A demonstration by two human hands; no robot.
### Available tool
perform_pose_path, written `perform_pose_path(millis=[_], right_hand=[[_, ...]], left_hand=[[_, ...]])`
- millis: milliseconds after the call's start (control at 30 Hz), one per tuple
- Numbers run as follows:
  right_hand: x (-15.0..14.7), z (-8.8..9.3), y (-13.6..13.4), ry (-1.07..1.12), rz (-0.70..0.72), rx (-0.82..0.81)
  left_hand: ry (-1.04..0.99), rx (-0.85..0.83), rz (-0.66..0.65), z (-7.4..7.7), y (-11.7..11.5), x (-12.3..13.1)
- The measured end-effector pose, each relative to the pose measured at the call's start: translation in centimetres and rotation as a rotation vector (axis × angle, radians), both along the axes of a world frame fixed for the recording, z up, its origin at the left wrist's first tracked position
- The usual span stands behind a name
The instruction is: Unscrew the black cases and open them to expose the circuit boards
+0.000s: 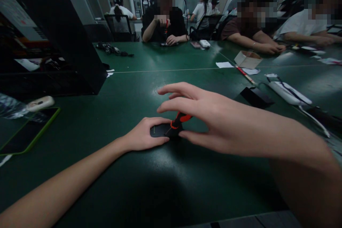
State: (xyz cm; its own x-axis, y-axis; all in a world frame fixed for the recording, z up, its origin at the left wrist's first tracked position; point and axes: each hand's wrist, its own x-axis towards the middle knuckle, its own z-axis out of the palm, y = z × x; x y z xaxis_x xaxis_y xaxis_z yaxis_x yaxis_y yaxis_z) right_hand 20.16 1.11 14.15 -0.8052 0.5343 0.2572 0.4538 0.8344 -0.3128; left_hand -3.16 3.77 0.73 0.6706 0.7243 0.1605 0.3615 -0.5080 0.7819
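A small dark, flat, rounded device (160, 130) lies on the green table, pinched along its long edges by the fingers and thumb of my left hand (141, 134). A red-and-black screwdriver (176, 120) leans over it, its thin shaft slanting down to the device's surface. My right hand (213, 114) is around the handle, which runs up into the palm. Its index and middle fingers are spread and stretched to the left, with the thumb below. The handle's upper end is hidden behind the hand.
A green-edged phone (32, 131) and a large black case (88, 60) are at the left. At the right lie a black box (256, 97), a white power strip (290, 92) with cables and an open cardboard box (248, 59). Several people sit across the table.
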Motion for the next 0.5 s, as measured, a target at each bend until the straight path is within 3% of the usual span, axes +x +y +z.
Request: perform_pose_path(millis=[100,300,500], right_hand=[[-0.1,-0.1,0.1,-0.036,-0.102,0.027],[0.3,0.3,-0.1,-0.066,-0.024,0.019],[0.0,-1.4,0.5,-0.192,-0.147,0.082]], left_hand=[[0.006,-0.003,0.0,0.1,0.0,0.0],[0.013,0.038,0.001,0.1,0.0,-0.1],[0.041,0.022,0.005,0.0,0.1,-0.1]])
